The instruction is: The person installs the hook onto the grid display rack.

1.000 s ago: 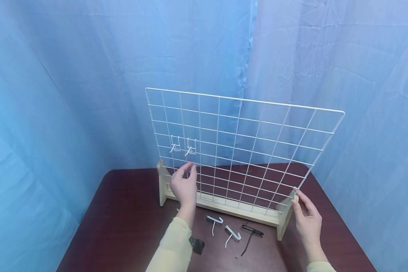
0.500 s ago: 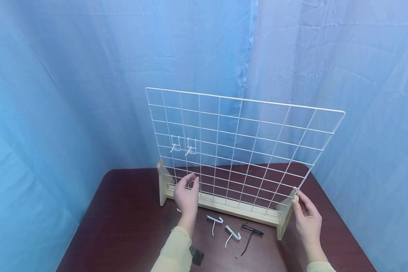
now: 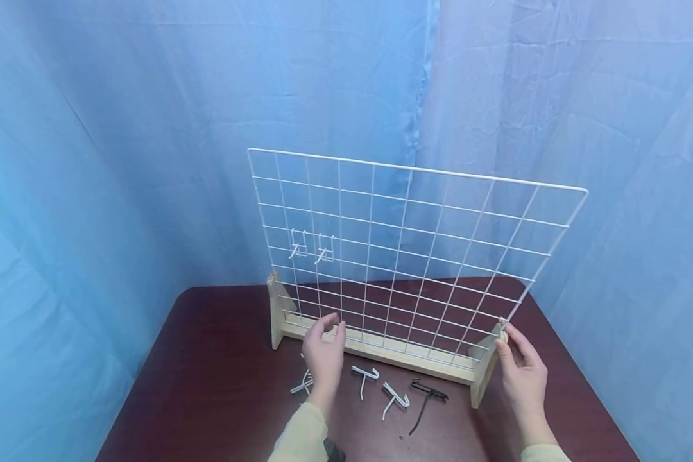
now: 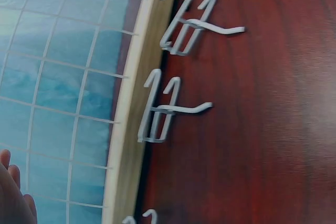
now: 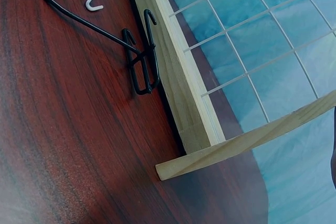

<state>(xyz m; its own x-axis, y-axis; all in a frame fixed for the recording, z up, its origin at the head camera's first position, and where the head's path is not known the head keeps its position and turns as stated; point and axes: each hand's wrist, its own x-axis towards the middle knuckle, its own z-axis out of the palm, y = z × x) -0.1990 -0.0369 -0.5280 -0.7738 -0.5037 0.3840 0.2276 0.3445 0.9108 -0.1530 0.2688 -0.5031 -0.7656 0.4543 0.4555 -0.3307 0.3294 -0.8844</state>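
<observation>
At far left, before a blue curtain (image 3: 150, 160), a left wooden end piece (image 3: 276, 314) stands on the dark red table (image 3: 219, 398). Next, two white wire hooks (image 3: 325, 252) hang side by side on the white grid panel (image 3: 402, 228), which stands upright in a wooden rail (image 3: 381, 355). Below, white hookware (image 3: 300, 387) lies half hidden by the left hand (image 3: 323, 356). That hand hovers before the panel's lower wires (whether it touches them, I can't tell), thumb and fingertips slightly apart, seemingly with nothing between them. A dark object (image 3: 335, 452) peeks past its sleeve. Rightward on the table lie a white T-shaped hook (image 3: 364, 374), a second white hook (image 3: 395, 396) and a longer black hook (image 3: 429, 390). Last, the right hand (image 3: 522, 372) pinches the top of the right wooden end piece (image 3: 481, 372) beside the panel's edge.
</observation>
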